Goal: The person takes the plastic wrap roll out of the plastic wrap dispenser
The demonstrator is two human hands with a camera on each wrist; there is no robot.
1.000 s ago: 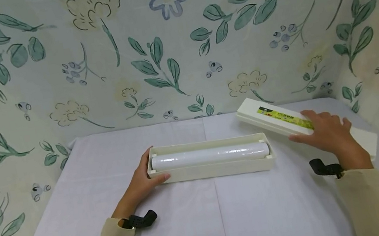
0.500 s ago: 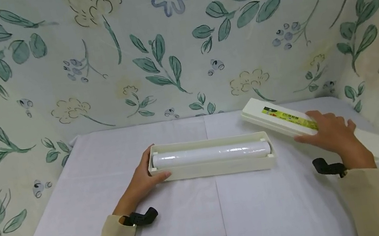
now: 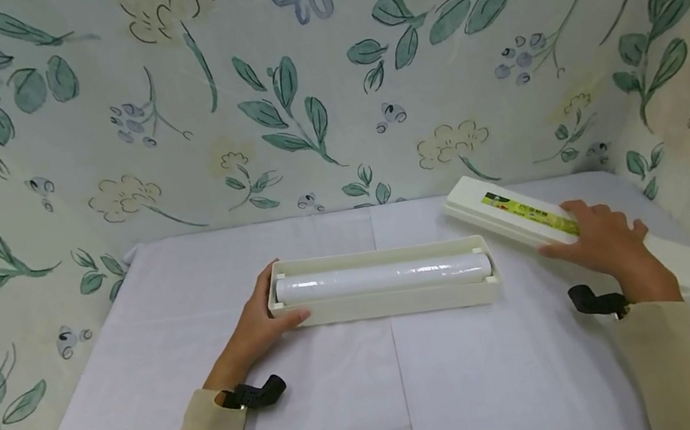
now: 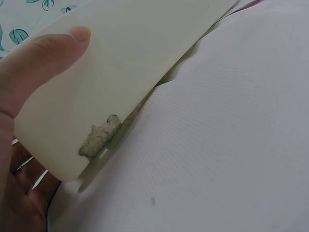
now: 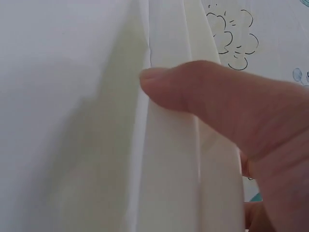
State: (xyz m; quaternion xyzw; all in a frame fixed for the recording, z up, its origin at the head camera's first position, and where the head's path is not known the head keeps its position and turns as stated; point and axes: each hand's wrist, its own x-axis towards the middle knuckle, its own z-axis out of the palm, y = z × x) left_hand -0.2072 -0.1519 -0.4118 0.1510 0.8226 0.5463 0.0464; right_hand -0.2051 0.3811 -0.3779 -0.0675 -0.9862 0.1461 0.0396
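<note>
- Left hand (image 3: 255, 334) grips the box (image 3: 394, 304) by its left end.
- A roll (image 3: 383, 278) lies inside the box.
- Right hand (image 3: 617, 245) grasps the lid (image 3: 514, 213) right of the box.

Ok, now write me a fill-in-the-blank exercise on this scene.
The left hand grips the open box at its ____ end.
The right hand holds the lid to the ____ of the box.
The number of white rolls in the box is ____.
Both wrist devices are ____ in colour.
Missing words: left; right; one; black.
</note>
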